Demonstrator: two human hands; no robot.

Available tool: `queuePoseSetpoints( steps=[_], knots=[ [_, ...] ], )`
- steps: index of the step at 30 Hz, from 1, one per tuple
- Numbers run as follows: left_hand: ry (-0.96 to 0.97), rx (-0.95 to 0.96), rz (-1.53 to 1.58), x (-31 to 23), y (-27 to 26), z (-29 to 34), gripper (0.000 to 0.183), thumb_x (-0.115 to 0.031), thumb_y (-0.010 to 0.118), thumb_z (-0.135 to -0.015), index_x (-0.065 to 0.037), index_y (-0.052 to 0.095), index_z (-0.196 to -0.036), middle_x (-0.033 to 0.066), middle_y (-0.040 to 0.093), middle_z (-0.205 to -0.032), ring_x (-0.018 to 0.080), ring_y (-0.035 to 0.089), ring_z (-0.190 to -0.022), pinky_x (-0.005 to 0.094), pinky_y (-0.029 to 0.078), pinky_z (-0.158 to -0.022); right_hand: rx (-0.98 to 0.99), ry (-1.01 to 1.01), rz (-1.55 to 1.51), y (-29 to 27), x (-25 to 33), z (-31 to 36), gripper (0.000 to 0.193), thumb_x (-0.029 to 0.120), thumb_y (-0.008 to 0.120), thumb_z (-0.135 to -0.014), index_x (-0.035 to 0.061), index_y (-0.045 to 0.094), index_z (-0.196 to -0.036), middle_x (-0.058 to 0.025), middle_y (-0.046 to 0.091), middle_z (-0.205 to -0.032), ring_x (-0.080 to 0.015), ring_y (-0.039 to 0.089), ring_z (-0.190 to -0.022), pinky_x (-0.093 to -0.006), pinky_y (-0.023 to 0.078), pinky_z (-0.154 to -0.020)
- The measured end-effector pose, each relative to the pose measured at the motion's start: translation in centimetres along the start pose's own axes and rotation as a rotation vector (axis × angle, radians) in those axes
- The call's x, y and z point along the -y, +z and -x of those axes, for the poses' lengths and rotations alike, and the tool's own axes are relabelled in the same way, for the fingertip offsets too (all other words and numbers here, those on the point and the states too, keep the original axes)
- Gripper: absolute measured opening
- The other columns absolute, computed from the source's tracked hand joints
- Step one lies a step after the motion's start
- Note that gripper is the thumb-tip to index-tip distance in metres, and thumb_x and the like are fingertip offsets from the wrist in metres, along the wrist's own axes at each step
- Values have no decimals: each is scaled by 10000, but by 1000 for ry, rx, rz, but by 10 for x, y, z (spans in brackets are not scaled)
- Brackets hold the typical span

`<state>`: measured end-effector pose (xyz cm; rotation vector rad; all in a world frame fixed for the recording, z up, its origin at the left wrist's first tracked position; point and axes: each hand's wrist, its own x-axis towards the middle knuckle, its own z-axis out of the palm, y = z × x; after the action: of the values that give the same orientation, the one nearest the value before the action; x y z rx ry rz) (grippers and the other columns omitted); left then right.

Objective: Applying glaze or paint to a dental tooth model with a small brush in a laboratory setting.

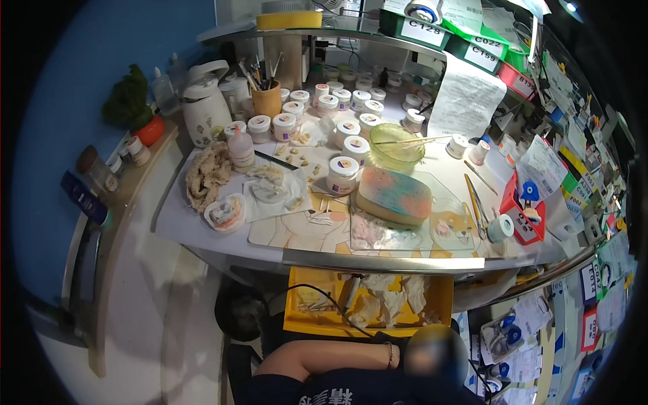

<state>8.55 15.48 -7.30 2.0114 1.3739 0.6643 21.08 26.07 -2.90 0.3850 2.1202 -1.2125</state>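
Neither of my hands shows in the head view. At the lower edge a person's bare forearm [324, 358] lies across a dark shirt, with a thin bracelet [389, 354] at the wrist; the hand beyond it is hidden. Just above it a yellow drawer tray [300, 317] stands pulled out under the bench, holding crumpled tissue [391, 300] and a corded handpiece [351, 291]. On the bench top a pink, blue and orange sponge block [393, 194] lies on a glass slab [459, 202]. Behind it is a green glass bowl [397, 145] with thin sticks across it.
Several white lidded jars [343, 174] crowd the bench middle and back. A white jug [206, 108], an orange cup of brushes [267, 100], a squeeze bottle [241, 148] and a cotton wad [206, 174] are at left. A red box [523, 216] and green shelf bins [472, 40] are at right.
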Motion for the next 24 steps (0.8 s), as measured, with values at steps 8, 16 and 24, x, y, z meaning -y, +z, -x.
queuePoseSetpoints(
  steps=[8, 16, 24],
  knots=[
    [11, 97, 199, 1, -13, 11, 256, -223, 542, -804, -4, 672, -830, 205, 658, -816, 369, 644, -825, 431, 502, -739, 172, -298, -139, -5, -5, 14, 310, 227, 537, -883, 17, 583, -1106, -228, 648, -985, -351, 641, -925, -401, 500, -792],
    [-154, 156, 500, -7, -88, 51, 356, -303, 550, -925, -47, 608, -1165, 121, 656, -1088, 249, 620, -1015, 321, 457, -900, -570, -641, 193, -163, 105, 33, 233, 112, 646, -834, 56, 617, -1058, -85, 633, -824, -160, 620, -665, -286, 494, -582],
    [-394, -365, 560, -43, -141, 88, 269, -249, 616, -891, -45, 658, -1061, 86, 677, -926, 151, 626, -777, 264, 482, -703, -1235, -307, 607, -244, 152, -45, 499, 352, 721, -740, 21, 573, -1082, -155, 577, -1016, -323, 615, -863, -403, 502, -719]
  ],
)
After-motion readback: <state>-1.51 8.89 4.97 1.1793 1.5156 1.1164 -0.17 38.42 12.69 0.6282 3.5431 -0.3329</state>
